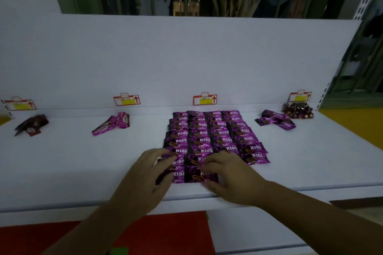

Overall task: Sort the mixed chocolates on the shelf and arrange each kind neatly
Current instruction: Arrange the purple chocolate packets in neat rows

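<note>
Although most of the purple foil chocolate packets marked KISS point(209, 136) already lie in a tidy block of overlapping rows at the middle of the white shelf board point(83, 161), the sorting looks only partly finished. A small loose heap of the same purple packets point(275, 122) lies to the right, near a pile of dark brown twist-wrapped sweets point(298, 109) at the back corner. A few purple chocolate bars point(112, 124) and some dark red-brown wrappers point(32, 125) sit in rough clusters to the left, each below a red and yellow price tag point(205, 99). The left hand point(149, 174) and the right hand point(230, 174) rest on the front rows of the block, fingers spread and loosely straight, pressing the packets rather than gripping any, so far as the dim view shows. The packets look glossy, flat and thin, so they would probably slide out of line easily.
</note>
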